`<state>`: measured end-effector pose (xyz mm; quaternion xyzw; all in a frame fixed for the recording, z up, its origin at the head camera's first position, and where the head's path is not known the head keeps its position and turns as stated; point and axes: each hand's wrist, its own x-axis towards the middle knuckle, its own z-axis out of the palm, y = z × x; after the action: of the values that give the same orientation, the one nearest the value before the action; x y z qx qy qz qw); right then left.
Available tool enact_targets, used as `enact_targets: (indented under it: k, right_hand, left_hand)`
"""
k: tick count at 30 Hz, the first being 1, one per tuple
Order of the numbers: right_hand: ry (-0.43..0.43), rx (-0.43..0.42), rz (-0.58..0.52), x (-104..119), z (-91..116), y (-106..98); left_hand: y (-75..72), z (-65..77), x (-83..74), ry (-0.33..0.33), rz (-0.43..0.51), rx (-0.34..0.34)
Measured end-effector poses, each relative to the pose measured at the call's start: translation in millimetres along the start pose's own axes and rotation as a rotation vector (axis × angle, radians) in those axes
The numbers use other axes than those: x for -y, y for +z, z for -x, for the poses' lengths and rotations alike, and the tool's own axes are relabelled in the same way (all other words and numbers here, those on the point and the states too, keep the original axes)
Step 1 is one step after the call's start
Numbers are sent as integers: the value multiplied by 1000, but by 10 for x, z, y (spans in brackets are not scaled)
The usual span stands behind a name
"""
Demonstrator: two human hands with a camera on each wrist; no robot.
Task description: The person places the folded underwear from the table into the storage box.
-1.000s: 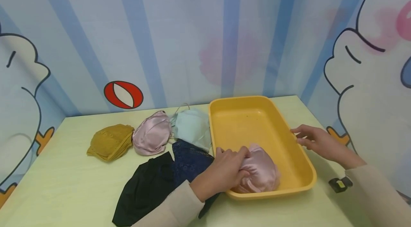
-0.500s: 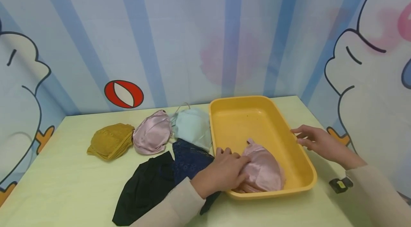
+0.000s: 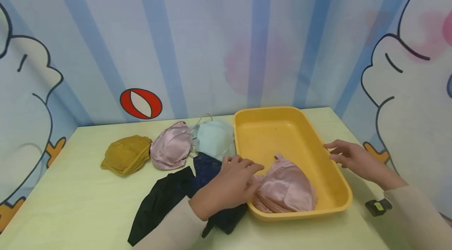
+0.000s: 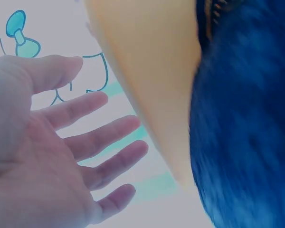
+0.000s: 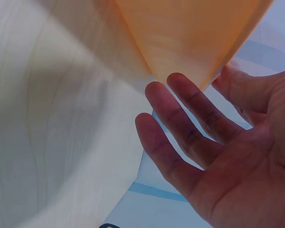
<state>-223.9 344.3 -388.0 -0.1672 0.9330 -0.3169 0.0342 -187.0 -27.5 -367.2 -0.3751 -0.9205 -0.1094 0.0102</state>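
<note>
In the head view a pink satin bra [image 3: 291, 187] lies folded in the near end of a yellow tray [image 3: 272, 136]. My left hand [image 3: 226, 183] hovers over the tray's left rim, its fingers spread and holding nothing; the left wrist view shows its bare palm. Beneath that hand lie a navy lace bra [image 3: 206, 169] and a black garment [image 3: 162, 201], partly covered by my hand and sleeve. My right hand [image 3: 356, 161] touches the tray's right rim with relaxed fingers. From the right wrist, the fingers [image 5: 173, 126] show extended beside the tray's outer wall.
Behind the dark garments, a mustard bra [image 3: 127, 156], another pink satin bra [image 3: 173, 146] and a mint bra [image 3: 216, 138] sit in a row left of the tray. A small black device [image 3: 378, 206] is by the right sleeve. A printed backdrop [image 3: 212, 46] closes off the table's back.
My left hand has let go of the pink satin bra and moved left, off it. The bra lies flatter in the tray. My right hand stays at the rim.
</note>
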Motion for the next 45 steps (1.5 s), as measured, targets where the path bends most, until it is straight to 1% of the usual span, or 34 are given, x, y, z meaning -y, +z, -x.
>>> enact_targets:
  k: [5,10,18,21,27,30,35,42,45]
  right_hand:
    - [-5,-8,4,-1,9,4]
    - [9,-3,-5,-6,12,3]
    - [5,-5,-4,0,-3,19]
    - [20,1,-7,-8,-2,21]
    - [44,17,-30,1,-10,18]
    - [40,18,-39,9,-17,13]
    - [28,20,-48,0,-22,20]
    - [-8,33,-84,-20,6,10]
    - [-21,34,-87,-9,-2,8]
  left_hand:
    - [-70,146,134,-33,-1,-10]
    - [-113,262,250,-62,-15,-22]
    - [-153,449,394,-93,-3,-67]
    - [-169,520,440,-111,7,-77]
    - [-198,696,571,-149,66,-97]
    - [-222,813,652,-189,88,-97]
    - [-254,1025,803,-283,118,-80]
    - [-291,1305,1009,-361,158,-97]
    - [-306,1422,1079,-407,161,-88]
